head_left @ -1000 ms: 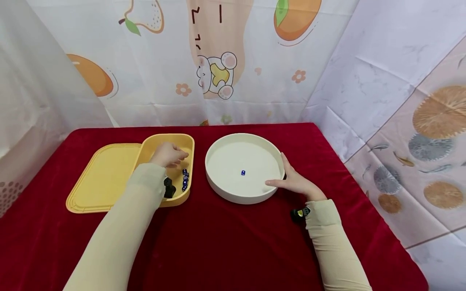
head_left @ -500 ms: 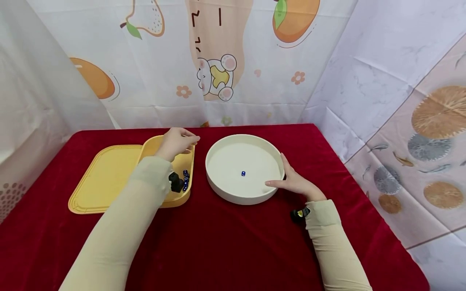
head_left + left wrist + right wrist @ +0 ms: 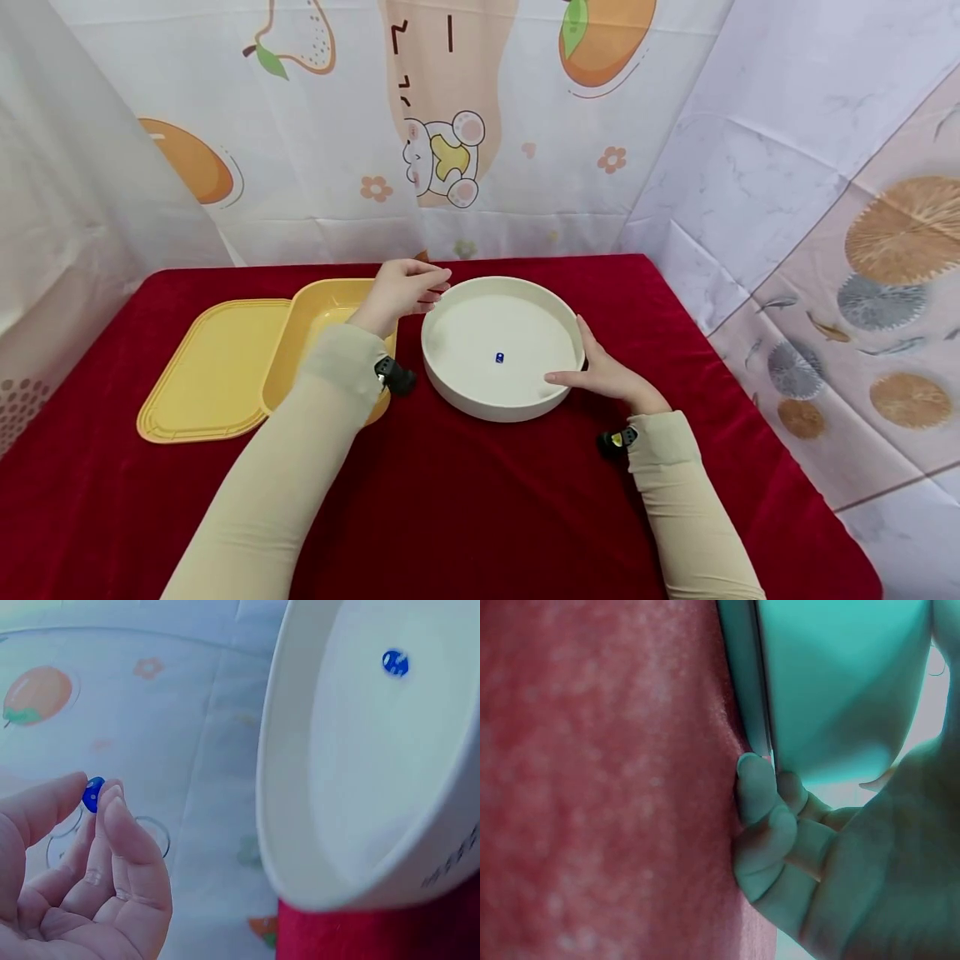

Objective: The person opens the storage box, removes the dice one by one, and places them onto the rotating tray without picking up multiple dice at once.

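The person's left hand (image 3: 405, 293) hung in the air near the far left rim of the white round tray (image 3: 472, 325), its thumb and fingertips pinching a small blue die (image 3: 91, 795) with pale dots; in the left wrist view hand and die were apart from the tray. A second blue die (image 3: 499, 357) lay on the tray's floor, a little nearer the person than the middle. The right hand (image 3: 618, 379) gripped the tray's right side, the thumb reaching over the rim and other fingers curled low against the outside. To the left stood a yellow box (image 3: 322, 310), partly covered by the left sleeve (image 3: 285, 467), with a flat yellow lid (image 3: 213, 367) beside it (whether its edge ran under the box, I could not tell). All of this was on a red cloth (image 3: 480, 508).
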Action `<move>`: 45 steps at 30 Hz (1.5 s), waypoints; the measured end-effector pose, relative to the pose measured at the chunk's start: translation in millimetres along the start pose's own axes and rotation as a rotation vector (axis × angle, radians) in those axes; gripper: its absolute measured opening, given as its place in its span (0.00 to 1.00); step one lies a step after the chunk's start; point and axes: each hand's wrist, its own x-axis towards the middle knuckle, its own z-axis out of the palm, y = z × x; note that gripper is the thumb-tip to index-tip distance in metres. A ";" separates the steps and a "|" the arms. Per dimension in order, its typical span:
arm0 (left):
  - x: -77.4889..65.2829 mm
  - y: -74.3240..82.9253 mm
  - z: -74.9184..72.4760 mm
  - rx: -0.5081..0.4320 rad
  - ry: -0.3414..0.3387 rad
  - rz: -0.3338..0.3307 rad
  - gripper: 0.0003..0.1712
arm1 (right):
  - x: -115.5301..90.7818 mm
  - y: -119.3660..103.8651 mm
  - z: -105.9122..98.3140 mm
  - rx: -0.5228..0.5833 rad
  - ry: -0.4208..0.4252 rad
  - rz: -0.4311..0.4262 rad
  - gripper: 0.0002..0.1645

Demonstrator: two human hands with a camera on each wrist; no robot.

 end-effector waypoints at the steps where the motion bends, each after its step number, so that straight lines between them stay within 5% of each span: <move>1: -0.1 -1.2 3.9 -0.010 -0.001 -0.002 0.22 | 0.1 0.1 0.0 -0.001 -0.001 -0.001 0.73; 20: 11.9 -34.5 61.8 -0.017 -0.065 -0.046 0.16 | 1.4 0.4 0.5 -0.008 0.001 0.015 0.74; 45: 13.2 -55.2 72.7 0.230 -0.069 -0.066 0.13 | 1.8 1.5 1.0 0.000 0.001 0.007 0.74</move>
